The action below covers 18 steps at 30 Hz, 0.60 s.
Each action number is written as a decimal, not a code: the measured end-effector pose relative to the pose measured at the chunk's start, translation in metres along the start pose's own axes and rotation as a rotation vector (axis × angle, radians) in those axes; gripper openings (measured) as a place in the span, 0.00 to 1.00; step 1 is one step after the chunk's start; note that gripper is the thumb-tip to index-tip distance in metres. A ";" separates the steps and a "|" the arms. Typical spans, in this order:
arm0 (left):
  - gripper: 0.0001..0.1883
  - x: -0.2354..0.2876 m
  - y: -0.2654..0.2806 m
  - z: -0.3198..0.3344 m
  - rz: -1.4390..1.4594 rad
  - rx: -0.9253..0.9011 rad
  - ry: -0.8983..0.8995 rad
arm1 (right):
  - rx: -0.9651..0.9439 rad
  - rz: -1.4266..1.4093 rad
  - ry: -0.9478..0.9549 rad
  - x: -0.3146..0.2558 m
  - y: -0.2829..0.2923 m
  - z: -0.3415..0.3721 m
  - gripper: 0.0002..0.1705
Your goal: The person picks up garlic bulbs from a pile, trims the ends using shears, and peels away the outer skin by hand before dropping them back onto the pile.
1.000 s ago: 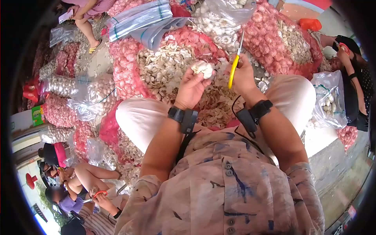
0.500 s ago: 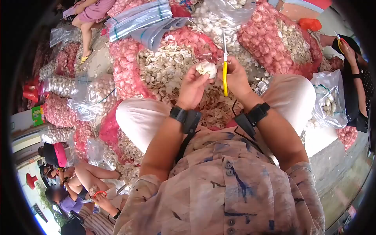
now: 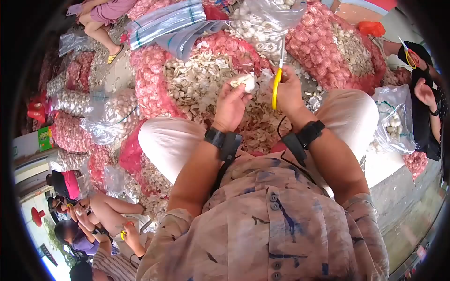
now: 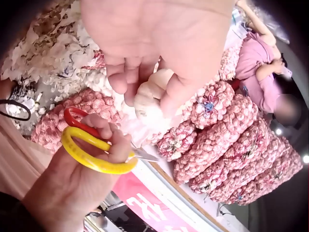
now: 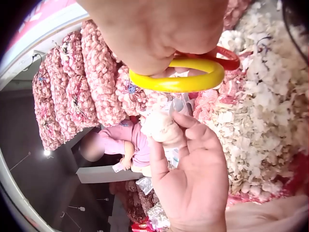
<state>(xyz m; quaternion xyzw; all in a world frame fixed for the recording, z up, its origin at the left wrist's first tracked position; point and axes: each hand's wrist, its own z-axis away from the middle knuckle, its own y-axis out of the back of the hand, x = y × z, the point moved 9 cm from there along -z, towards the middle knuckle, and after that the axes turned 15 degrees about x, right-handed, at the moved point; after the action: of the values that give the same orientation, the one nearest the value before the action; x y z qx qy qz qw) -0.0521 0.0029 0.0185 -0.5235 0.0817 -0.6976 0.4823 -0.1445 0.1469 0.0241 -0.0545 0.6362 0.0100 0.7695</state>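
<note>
In the head view my left hand (image 3: 229, 107) holds a pale garlic bulb (image 3: 247, 83) between thumb and fingers, over a heap of peelings. Close on its right, my right hand (image 3: 289, 93) grips a pair of scissors (image 3: 276, 91), blades pointing away from me. The left wrist view shows the scissors' yellow and red handle loops (image 4: 99, 162) around my right fingers, with the bulb (image 4: 148, 101) above them. From the right wrist, the bulb (image 5: 163, 126) appears at my left fingertips, just below the yellow loop (image 5: 181, 84); the scissor blades are mostly hidden there.
An open red mesh sack of garlic scraps (image 3: 199, 77) lies before my knees, with papery skins (image 3: 258, 129) between them. Full garlic sacks (image 3: 314, 51) and folded plastic bags (image 3: 166, 21) surround it. People sit at both sides, one holding yellow-handled scissors (image 3: 410, 58).
My right hand brought the scissors left to the garlic bulb, then drew them back right, apart from it. The bulb has turned slightly in my left hand.
</note>
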 end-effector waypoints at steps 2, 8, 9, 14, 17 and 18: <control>0.17 0.000 0.004 -0.003 0.041 0.017 -0.002 | 0.102 0.052 -0.044 0.009 0.008 -0.004 0.19; 0.21 0.004 0.001 0.001 -0.126 0.073 -0.199 | -0.080 0.098 0.248 -0.027 -0.021 0.022 0.22; 0.23 0.006 0.000 0.002 -0.192 0.072 -0.255 | -0.084 0.115 0.222 -0.027 -0.022 0.024 0.22; 0.22 0.002 -0.001 0.001 -0.185 -0.019 -0.227 | -0.141 0.074 0.112 -0.015 -0.023 0.016 0.22; 0.22 -0.002 -0.003 0.003 -0.053 -0.084 -0.094 | -0.099 0.005 0.151 -0.013 -0.018 0.014 0.25; 0.22 -0.005 -0.007 0.004 0.034 -0.124 -0.011 | -0.069 -0.016 0.086 -0.008 -0.012 0.011 0.24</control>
<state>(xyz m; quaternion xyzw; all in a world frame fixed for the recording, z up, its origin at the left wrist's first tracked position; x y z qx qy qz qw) -0.0525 0.0116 0.0216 -0.5545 0.1311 -0.6802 0.4612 -0.1337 0.1362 0.0350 -0.0865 0.6673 0.0236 0.7394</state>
